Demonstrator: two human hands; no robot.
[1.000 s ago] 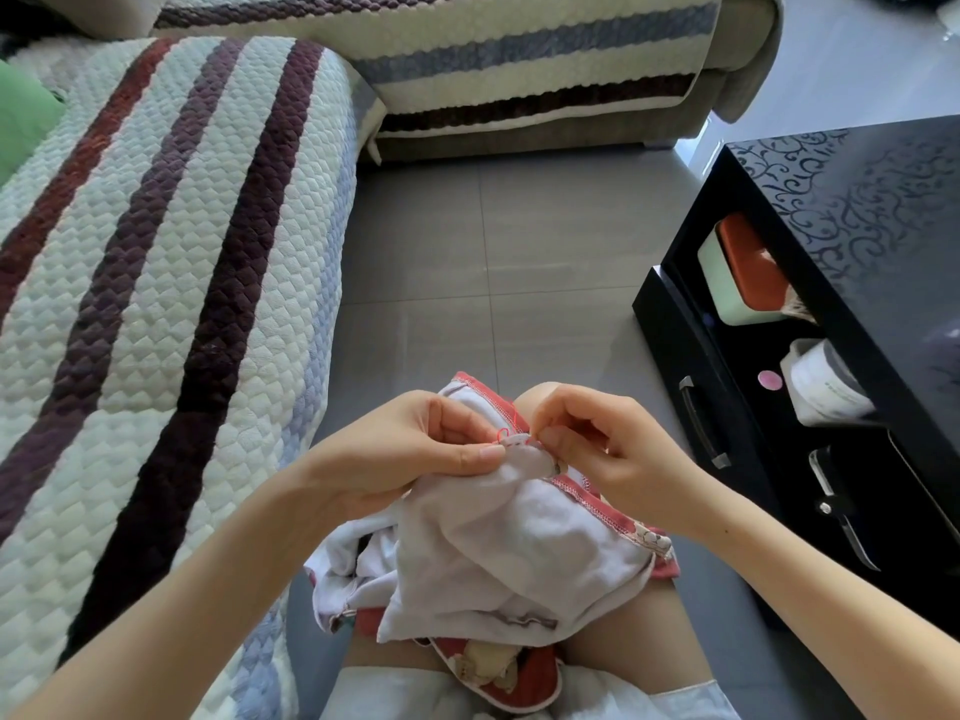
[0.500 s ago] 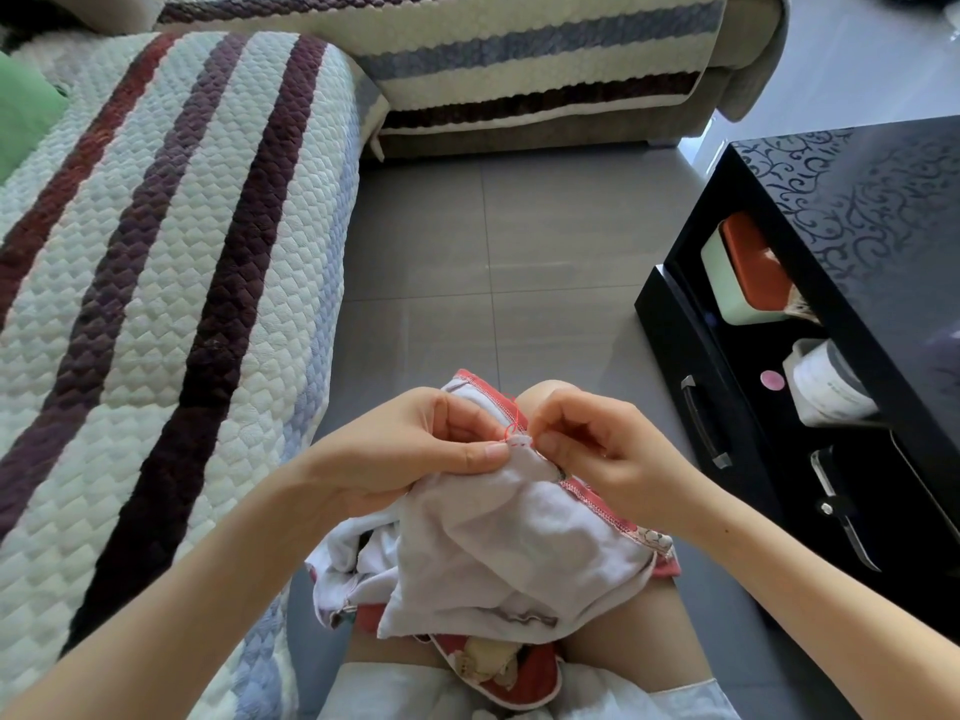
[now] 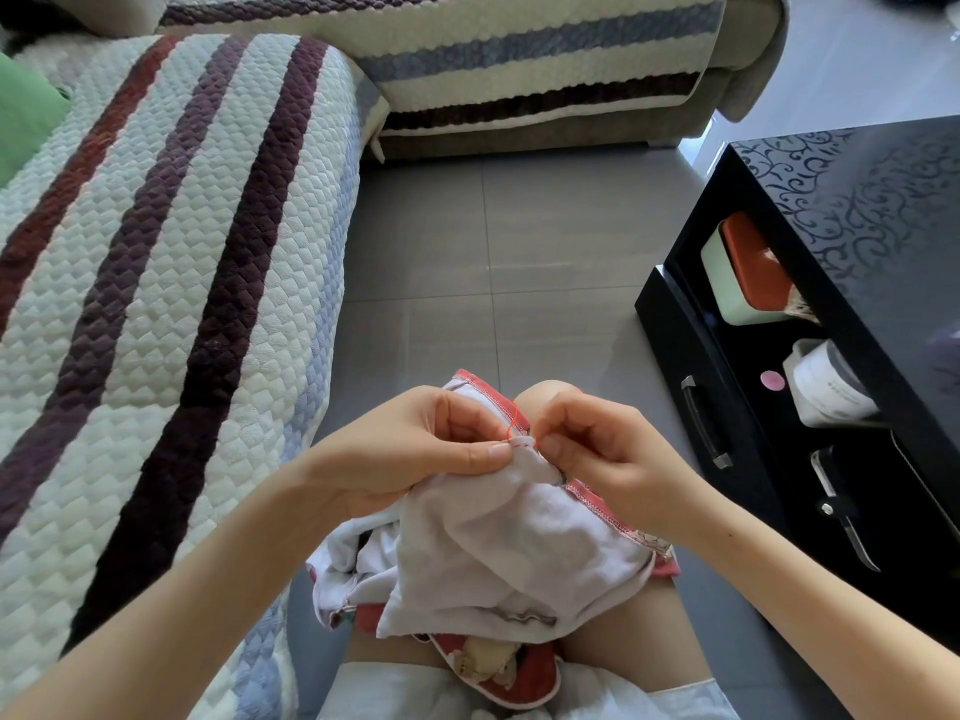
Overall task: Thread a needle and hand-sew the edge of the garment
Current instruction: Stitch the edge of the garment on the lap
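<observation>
A white garment [image 3: 514, 553] with red stitched trim lies bunched on my lap. My left hand [image 3: 415, 449] pinches its edge between thumb and fingers. My right hand [image 3: 597, 454] sits just to the right, fingertips pinched together at the same spot on the edge. A small loop of red thread [image 3: 514, 426] stands up from the fabric between the two hands, with a few red stitches below it. The needle itself is hidden by my right fingers.
A quilted striped sofa cover [image 3: 156, 304] fills the left and the back. A black low table [image 3: 857, 283] stands to the right, with an open shelf holding a red-lidded box [image 3: 748, 272], a white roll [image 3: 826, 392] and a knife [image 3: 847, 517]. Grey floor tiles [image 3: 498, 252] lie ahead.
My right hand has shifted slightly right and down, away from the left hand, and the red thread loop now shows larger between the fingertips. The left hand keeps its pinch.
</observation>
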